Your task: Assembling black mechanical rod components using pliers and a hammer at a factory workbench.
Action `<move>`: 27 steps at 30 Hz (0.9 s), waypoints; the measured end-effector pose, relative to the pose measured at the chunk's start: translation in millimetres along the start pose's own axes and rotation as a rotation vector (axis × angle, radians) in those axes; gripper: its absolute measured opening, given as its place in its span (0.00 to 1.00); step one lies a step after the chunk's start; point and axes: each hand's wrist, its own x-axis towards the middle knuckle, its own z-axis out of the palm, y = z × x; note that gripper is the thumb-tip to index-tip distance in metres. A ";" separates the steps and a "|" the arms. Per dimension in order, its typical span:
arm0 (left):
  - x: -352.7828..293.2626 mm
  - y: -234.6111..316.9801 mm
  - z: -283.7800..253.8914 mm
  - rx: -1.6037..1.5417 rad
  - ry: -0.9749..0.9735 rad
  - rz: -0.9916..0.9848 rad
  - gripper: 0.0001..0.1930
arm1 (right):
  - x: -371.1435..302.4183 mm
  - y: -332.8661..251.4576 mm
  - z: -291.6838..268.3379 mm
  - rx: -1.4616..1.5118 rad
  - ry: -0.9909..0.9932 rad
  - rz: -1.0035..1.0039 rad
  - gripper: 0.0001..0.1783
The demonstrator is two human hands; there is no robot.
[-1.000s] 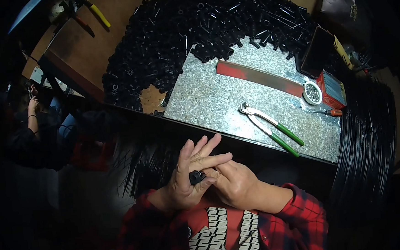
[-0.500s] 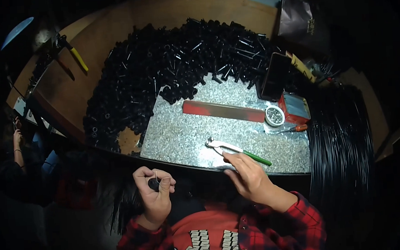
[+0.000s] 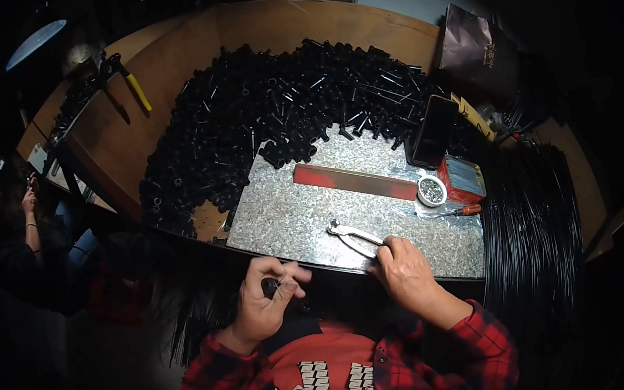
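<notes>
My right hand [image 3: 406, 268] is wrapped around the handles of a pair of end-cutting pincers [image 3: 358, 240]. Their metal jaws point to the left, just above the speckled work slab [image 3: 278, 218], and the green grips are covered by my fingers. Off the slab's front edge, my left hand [image 3: 265, 301] is curled with thumb and fingers pinched round a small black part [image 3: 269, 288]. A thin, light-coloured wire or pin seems to show at the thumb. Motion blurs these fingertips, so the part's shape is hard to make out.
A heap of black tubular parts [image 3: 277, 97] fills the wooden-walled bench. On the slab lie a red-sided bar [image 3: 354, 182], a white cup of small metal bits [image 3: 432, 190], a red box [image 3: 462, 178] and a screwdriver [image 3: 470, 210]. Black rods [image 3: 535, 217] hang at right. Another person's hand [image 3: 29, 201] shows far left.
My right hand has gone from hovering open over the pincers to gripping their handles. My left hand has moved right, toward the pincers. The whole view has shifted slightly.
</notes>
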 end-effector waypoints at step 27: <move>-1.7 -31.1 14.7 -0.074 -0.057 -0.008 0.42 | 15.0 -14.7 -38.6 -0.333 0.488 -0.221 0.22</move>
